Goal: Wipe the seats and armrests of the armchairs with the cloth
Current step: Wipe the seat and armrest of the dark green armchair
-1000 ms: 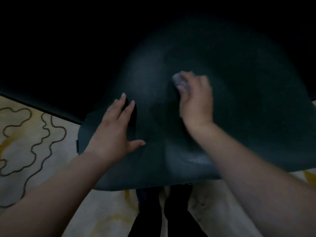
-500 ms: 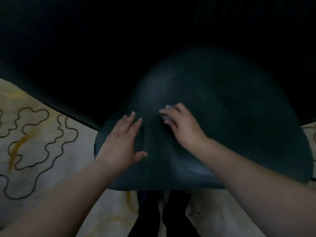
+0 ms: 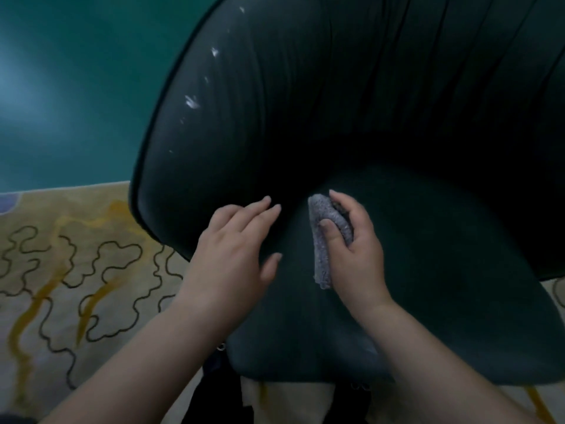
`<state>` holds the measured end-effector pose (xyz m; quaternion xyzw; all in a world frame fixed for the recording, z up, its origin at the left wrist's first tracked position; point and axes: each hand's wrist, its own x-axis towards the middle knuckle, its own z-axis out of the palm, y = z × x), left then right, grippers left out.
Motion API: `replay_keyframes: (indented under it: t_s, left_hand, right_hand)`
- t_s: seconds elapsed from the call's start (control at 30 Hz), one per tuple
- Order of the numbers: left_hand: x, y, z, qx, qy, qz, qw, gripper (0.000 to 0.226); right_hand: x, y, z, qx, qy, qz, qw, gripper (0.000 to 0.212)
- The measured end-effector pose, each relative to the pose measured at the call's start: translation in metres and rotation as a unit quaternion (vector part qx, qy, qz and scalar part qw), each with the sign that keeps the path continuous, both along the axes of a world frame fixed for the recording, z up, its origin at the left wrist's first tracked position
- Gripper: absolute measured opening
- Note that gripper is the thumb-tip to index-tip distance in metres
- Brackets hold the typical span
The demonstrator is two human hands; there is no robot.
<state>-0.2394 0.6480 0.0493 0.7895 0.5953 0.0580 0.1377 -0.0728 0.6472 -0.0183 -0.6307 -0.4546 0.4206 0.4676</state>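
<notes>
Head cam, the only view here: it looks down at a dark green armchair (image 3: pixel 351 123) that fills most of the shot. The seat cushion (image 3: pixel 443 270) sits in the lower middle and right, and the curved backrest and side wrap up around it, with a few small whitish scuff marks (image 3: pixel 192 102) running along the left edge of the padding.

The right hand (image 3: pixel 354 249) is curled around a small grey fluffy cloth (image 3: pixel 325 237), thumb pressed across the front of it and fingers wrapped over the back, so it's clamped on the cloth for sure. The cloth is bunched into a narrow fold, and it's down on the seat close to the crease where the cushion meets the left side of the chair. Whether the cloth is actually pressed flat to the leather, I can't quite tell.

The left hand (image 3: pixel 235 240) is just beside it, fingers straight and spread, thumb out, palm resting flat on the inner side panel near the seat edge. It holds nothing. The 2 hands are close but not touching.

Under the chair on the left there's a beige rug (image 3: pixel 76 286) with black squiggly outlines and yellow streaks. Behind that, a teal wall (image 3: pixel 76 87). At the very bottom, dark trouser legs (image 3: pixel 220 393) show between the forearms.
</notes>
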Motion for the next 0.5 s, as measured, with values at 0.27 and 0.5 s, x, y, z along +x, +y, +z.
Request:
replay_keyframes:
  t_s: [0.27,0.5]
  left_hand:
    - [-0.089,0.047,0.066,0.059,-0.073,0.005,0.996,0.075]
    - [-0.156,0.093,0.054,-0.146,-0.092,-0.017,0.985,0.116]
  right_hand:
    - [-0.083,0.032,0.044,0.033,0.063,-0.079,0.994,0.038]
    - [-0.152,0.053,0.074,0.106,-0.006,-0.108,0.988,0.029]
